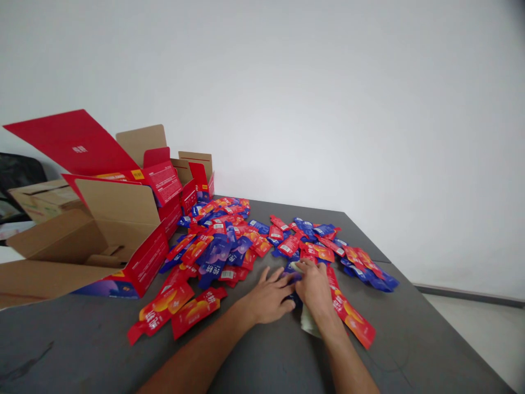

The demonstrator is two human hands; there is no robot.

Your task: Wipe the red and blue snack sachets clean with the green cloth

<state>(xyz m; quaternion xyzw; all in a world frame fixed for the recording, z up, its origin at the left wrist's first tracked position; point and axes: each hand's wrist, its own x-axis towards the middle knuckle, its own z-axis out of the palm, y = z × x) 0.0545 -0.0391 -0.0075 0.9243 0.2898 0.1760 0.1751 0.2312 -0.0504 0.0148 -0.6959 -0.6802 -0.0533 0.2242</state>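
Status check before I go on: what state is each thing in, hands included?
Left hand: spread over blue pouch
Right hand: closed on cloth
Cloth: bunched, partly under right hand
Blue pouch: mostly covered by hands
Left pouches: heaped, overlapping
Right pouches: scattered, overlapping
Front box: open, flaps spread
Red-lidded box: open, lid raised
Back boxes: open
Carton: seemingly shut

Reads, seemingly, 纯粉 in white on a blue pouch (214, 256) left of the left grip (268, 297). Shows white lettering too blurred to read on a red pouch (356, 320) right of the right grip (315, 288), and on a lid (68, 138) and a box (165, 185) well left of both grips.
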